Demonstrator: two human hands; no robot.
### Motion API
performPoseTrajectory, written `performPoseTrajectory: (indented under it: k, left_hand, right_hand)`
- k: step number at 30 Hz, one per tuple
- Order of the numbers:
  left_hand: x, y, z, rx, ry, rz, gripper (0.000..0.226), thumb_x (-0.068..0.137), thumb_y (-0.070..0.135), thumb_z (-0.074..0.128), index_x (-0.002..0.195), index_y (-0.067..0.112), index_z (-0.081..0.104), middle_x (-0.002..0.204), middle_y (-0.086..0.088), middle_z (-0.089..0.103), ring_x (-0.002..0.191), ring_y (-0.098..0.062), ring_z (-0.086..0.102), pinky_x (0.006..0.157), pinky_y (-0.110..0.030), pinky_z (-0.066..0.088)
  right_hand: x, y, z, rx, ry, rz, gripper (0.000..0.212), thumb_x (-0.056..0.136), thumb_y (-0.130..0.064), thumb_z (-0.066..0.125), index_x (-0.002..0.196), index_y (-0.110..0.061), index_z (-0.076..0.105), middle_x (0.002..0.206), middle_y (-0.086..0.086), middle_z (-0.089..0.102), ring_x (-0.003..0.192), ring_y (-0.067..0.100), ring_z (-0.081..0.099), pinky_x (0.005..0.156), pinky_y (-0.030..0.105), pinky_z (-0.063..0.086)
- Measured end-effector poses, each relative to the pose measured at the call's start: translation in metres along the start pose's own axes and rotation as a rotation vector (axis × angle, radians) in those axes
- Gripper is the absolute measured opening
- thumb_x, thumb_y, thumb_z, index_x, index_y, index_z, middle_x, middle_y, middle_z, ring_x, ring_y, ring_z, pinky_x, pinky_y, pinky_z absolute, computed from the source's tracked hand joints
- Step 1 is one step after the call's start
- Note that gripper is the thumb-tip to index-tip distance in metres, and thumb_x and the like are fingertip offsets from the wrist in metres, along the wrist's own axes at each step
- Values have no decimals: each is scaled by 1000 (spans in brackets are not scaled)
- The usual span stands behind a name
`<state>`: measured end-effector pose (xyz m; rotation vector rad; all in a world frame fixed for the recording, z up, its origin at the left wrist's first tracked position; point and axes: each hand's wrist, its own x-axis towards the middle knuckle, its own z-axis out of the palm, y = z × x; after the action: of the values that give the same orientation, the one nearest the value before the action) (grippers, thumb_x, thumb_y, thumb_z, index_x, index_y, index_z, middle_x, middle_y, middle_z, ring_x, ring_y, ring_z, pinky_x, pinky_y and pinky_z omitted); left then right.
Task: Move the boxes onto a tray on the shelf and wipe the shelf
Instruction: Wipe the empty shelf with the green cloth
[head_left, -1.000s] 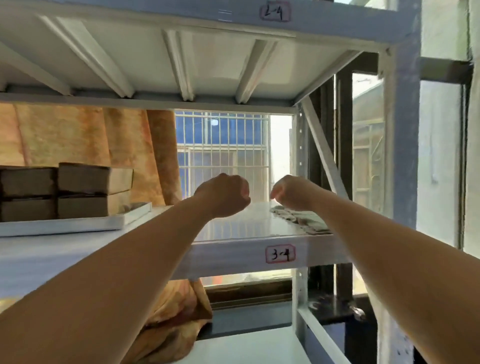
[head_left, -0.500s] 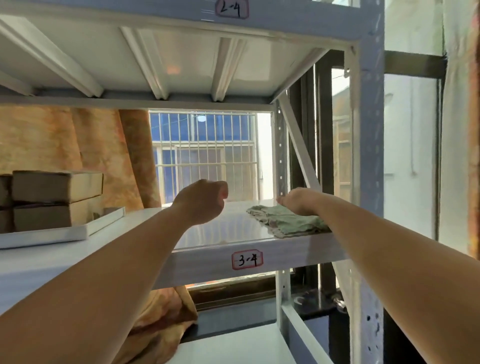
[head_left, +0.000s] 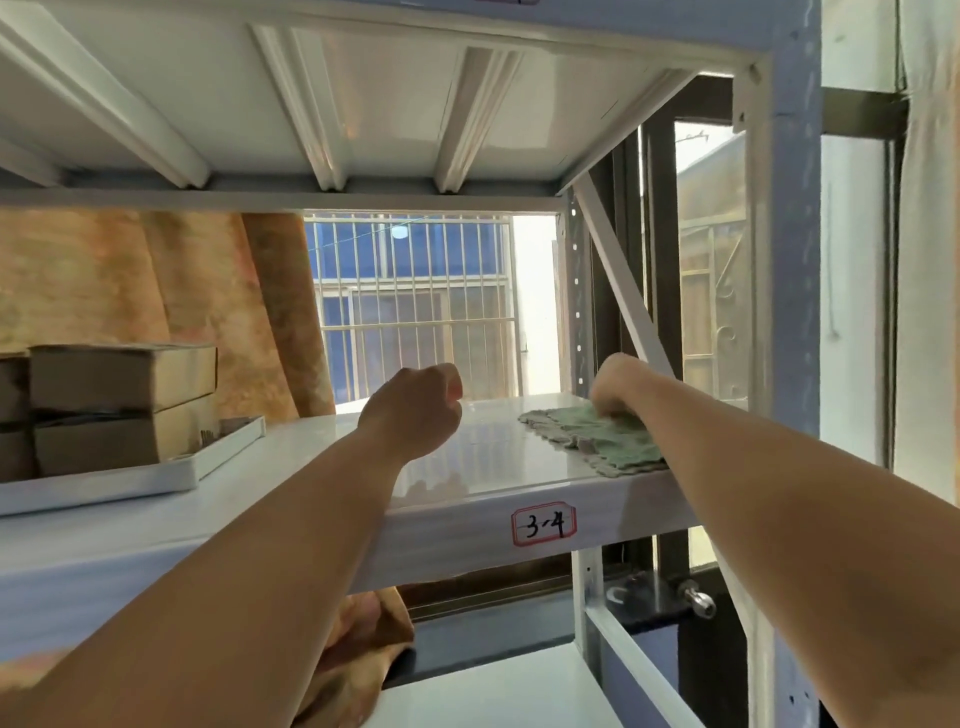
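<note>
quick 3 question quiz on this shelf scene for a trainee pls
1. True or false: the cardboard boxes are stacked on the white tray.
2. Multiple choice: what is the right hand touching?
A. the green cloth
B. a tray
C. a box
3. Fill in: the label on the front edge of the shelf reads ___.

Key: 1 true; 2 A; 3 "3-4".
</note>
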<state>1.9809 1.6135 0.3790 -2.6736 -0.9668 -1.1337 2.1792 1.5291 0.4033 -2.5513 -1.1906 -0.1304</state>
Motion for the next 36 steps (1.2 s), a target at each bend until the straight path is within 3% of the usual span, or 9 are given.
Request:
performPoseTrajectory:
  k: [5,9,12,15,18,22,26,31,36]
  left_hand:
    - [5,6,-5,-163,98,-66,27,97,22,46,122,13,51,119,-8,65,91,-22,62,78,-25,45]
    - [5,3,-8,-657,-209,-230,88,81,73,39,147,21,16,149,-10,37,131,-31,43,107,-42,35]
    - [6,1,-11,-883,-223,-251,93,81,58,58,150,22,7,145,-8,40,127,-30,46,101,-41,40]
    - [2,5,-11,-564,-115,-169,72,90,15,61,148,16,18,101,-6,56,92,-20,56,68,-20,46]
    - [-2,4,-7,-186,-40,-106,65,91,1,48,146,19,19,71,-1,44,63,-15,48,58,-28,38]
    - [1,-4,-6,-132,-46,-250,57,89,-2,38,142,14,22,94,-15,54,79,-27,52,65,-34,38]
    - [2,-9,-3,-46,-82,-347,61,89,4,42,144,12,18,115,-21,57,98,-35,58,71,-38,43]
    - [-3,-5,-8,143,-77,-427,51,89,15,47,139,13,33,133,-19,37,123,-37,39,93,-43,41]
    - [2,-7,-5,78,-71,-245,32,89,15,44,117,10,58,123,-16,55,112,-31,47,90,-38,41]
  right_hand:
    - [3,-25,-7,459,144,-170,27,95,-8,48,116,0,62,115,13,63,107,28,58,95,34,45]
    - [-20,-48,-15,803,54,-478,50,83,10,30,105,-17,66,102,4,61,101,21,56,91,35,50]
    - [-20,-57,-11,853,86,-545,45,80,10,37,108,-14,63,96,1,58,90,17,57,77,30,53]
    - [-16,-51,1,360,21,-493,50,85,0,50,133,-14,50,125,4,55,108,20,56,87,30,48]
    - [-17,-36,12,5,-99,-368,55,93,-15,54,145,-12,36,151,8,36,135,27,39,109,36,33]
    - [-20,-21,19,13,-183,-356,45,99,-31,43,137,-6,48,140,10,49,127,23,47,106,33,34]
    - [-21,-13,22,91,-220,-349,49,100,-35,41,143,-13,39,150,8,37,137,25,35,112,38,26]
    - [-32,-31,17,132,-112,-469,51,98,-43,42,140,-13,42,149,7,39,136,25,37,110,38,29]
    - [-51,-61,26,95,-157,-544,47,100,-41,37,139,-16,44,146,5,43,132,22,41,106,36,31]
